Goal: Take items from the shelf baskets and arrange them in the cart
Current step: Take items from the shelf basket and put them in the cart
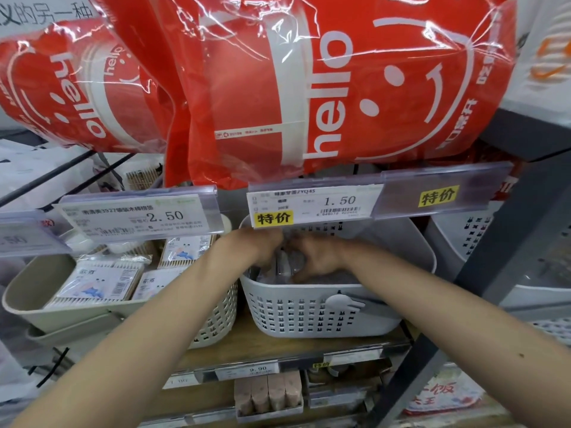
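Note:
A white perforated shelf basket (309,316) stands on the wooden shelf under the 1.50 price tag. Both my hands reach down inside it. My left hand (265,245) and my right hand (318,257) are side by side, fingers curled around small clear packets (285,262) that fill the basket. The packets are blurred and partly hidden by my fingers. No cart is in view.
A beige basket (34,291) with packs of cotton swabs (102,281) sits to the left. Big red "hello" bags (309,88) hang low over the baskets. Price tag holders (380,196) jut out just above my hands. A grey shelf post (494,257) slants at right.

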### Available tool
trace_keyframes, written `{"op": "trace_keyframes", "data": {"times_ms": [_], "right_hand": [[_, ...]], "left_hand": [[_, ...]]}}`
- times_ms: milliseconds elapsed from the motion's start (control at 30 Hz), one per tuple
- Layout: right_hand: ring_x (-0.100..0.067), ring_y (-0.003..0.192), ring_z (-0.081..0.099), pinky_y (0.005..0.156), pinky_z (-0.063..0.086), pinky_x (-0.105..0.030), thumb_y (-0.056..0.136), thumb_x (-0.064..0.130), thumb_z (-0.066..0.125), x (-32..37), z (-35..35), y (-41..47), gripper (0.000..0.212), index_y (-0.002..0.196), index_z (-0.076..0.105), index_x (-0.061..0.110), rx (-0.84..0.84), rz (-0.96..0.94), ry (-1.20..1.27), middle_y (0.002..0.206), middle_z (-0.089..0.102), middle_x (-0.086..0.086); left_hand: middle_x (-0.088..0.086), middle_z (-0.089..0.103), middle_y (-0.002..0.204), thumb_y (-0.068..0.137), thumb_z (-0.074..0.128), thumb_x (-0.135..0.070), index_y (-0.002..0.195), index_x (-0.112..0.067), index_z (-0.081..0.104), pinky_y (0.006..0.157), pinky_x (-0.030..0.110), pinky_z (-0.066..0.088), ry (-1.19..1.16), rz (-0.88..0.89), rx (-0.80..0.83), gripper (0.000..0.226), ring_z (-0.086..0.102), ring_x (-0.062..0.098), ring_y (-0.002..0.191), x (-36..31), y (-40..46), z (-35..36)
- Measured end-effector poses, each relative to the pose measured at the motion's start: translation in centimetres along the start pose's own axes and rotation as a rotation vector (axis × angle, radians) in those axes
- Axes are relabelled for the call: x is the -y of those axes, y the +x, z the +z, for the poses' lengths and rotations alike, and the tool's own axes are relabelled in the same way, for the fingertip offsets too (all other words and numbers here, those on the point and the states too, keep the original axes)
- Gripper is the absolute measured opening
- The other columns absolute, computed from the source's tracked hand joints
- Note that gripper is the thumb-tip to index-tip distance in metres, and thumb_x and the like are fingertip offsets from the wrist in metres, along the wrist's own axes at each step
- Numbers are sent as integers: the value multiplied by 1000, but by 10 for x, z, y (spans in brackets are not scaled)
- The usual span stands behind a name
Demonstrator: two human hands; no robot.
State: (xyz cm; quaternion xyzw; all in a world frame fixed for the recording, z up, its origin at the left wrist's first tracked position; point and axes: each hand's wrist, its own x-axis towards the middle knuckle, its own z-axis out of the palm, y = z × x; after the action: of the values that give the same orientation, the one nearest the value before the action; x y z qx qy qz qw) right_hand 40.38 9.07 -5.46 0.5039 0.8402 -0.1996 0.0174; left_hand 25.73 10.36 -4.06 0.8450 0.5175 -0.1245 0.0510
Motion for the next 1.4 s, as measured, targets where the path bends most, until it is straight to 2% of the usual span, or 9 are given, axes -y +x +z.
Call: {"op": "trace_keyframes", "data": {"times_ms": [367,533,667,800,900,1000,1100,1200,1400], "right_hand": [[-27,129,43,106,36,-33,78,43,75,6,2,3,78,142,38,21,-18,-1,-78,145,41,-7],[-26,118,52,96,43,-32,86,33,67,-2,-4,-1,51,131,52,12,-3,89,-48,132,54,-9],[-24,122,51,101,42,-37,91,24,61,-6,-18,-29,44,132,50,13,-163,75,162,134,54,-7],[-17,122,50,99,39,-28,94,31,57,10,-16,-74,38,131,53,21,-442,86,259,133,56,2],[-18,115,53,93,40,-27,93,24,58,40,7,-105,29,121,60,16,-701,-16,146,122,60,-1],[-16,107,56,90,42,-29,91,22,54,80,42,-122,23,111,64,13,-808,-154,66,113,63,0],[-13,104,54,90,37,-24,89,19,55,124,82,-119,20,106,66,15,-737,-288,20,110,63,3],[-8,102,53,89,37,-21,86,19,58,172,123,-107,20,104,66,19,-575,-390,70,106,64,7],[1,120,41,93,28,-15,99,37,43,270,215,-85,29,128,46,38,-28,-537,108,122,44,24]], "left_hand": [[8,61,116,84,68,-20,119,-13,59,87,36,50,39,-21,5,37,59,27,106,-5,-6,-1],[10,56,125,91,51,-10,123,-12,56,92,35,45,-23,34,-136,32,53,26,115,-5,-23,-5],[3,47,141,95,52,-19,132,-18,53,97,26,39,-221,99,-321,37,48,21,125,2,-59,-11],[-5,57,127,95,53,-28,131,-24,55,78,8,36,-320,115,-483,36,57,4,95,6,-110,-2],[-7,56,129,94,52,-29,131,-20,54,94,19,39,-326,95,-549,38,54,9,112,8,-152,15],[-2,63,120,87,64,-19,124,-13,61,89,27,50,-293,53,-608,37,61,16,106,12,-198,43],[0,66,117,85,68,-17,120,-12,64,83,31,55,-291,-50,-589,36,65,18,101,23,-252,84],[-12,55,130,94,54,-30,132,-24,55,91,16,42,-386,-271,-532,38,56,7,114,35,-318,132],[-32,33,127,97,46,-40,136,-40,39,88,-1,23,-663,-864,-485,40,40,-3,125,41,-474,240]]}}
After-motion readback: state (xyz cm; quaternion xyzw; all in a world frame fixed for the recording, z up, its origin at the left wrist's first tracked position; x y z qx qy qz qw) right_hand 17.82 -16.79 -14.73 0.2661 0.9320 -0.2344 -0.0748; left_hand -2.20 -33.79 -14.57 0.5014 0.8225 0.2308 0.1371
